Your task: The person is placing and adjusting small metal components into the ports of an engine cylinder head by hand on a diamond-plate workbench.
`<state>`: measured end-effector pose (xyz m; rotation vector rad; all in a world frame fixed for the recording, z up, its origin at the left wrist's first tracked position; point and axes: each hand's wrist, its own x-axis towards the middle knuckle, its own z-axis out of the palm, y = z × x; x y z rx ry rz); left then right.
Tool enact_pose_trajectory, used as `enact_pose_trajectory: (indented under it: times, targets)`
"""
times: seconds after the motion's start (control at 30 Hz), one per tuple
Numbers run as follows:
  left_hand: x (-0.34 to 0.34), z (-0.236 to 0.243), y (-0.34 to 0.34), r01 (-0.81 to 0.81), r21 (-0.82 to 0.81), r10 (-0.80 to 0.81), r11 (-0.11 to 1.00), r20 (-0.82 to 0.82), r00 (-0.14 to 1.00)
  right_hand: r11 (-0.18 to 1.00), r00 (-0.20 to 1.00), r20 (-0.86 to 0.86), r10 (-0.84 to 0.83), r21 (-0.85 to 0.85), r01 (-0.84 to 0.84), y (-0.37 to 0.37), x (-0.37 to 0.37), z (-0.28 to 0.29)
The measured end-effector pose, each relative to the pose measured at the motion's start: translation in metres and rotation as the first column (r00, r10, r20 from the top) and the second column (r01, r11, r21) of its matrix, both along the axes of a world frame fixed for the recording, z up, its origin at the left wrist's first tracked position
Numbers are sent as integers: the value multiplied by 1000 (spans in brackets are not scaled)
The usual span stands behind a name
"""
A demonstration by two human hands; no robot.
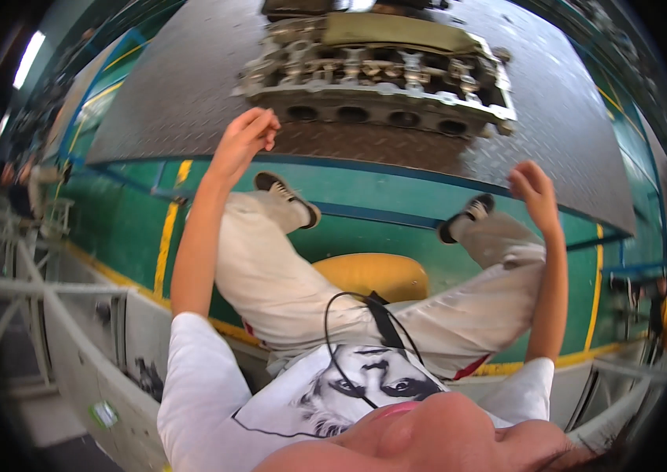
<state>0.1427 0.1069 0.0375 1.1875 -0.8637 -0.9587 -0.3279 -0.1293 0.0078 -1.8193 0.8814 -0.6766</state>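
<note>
A metal engine cylinder head lies on the dark tread-plate tabletop, with a row of several round ports facing me. Its shafts and caps are exposed on top, and an olive-coloured flat piece rests along its far side. My left hand is raised just short of the near left corner of the cylinder head, its fingers curled together and nothing visible in them. Over the table's near right edge hovers my right hand, fingers bent inward, with no object showing. Neither hand appears to touch the cylinder head.
Dark parts sit behind the cylinder head. Blue bars frame the table. Below me, a yellow stool seat shows between my legs, above a green floor with yellow lines. Metal railings stand left; people are at both sides.
</note>
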Motion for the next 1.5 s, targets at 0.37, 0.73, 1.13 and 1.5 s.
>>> enact_pose_trajectory:
  times: [0.37,0.73,1.13,1.5]
  targets:
    - [-115,-23,-87,251,13,-241,968,337,910,933,962,2,273,-244,-264,45,115,5]
    - [-137,-31,-106,268,45,-269,962,-1,963,949,974,107,200,-269,-165,58,153,-7]
    - [-144,-25,-110,279,71,-272,958,-91,958,981,976,192,100,-184,-64,61,166,-14]
    - [-141,-28,-113,300,41,-298,953,-46,953,983,977,203,67,-183,-29,63,170,-17]
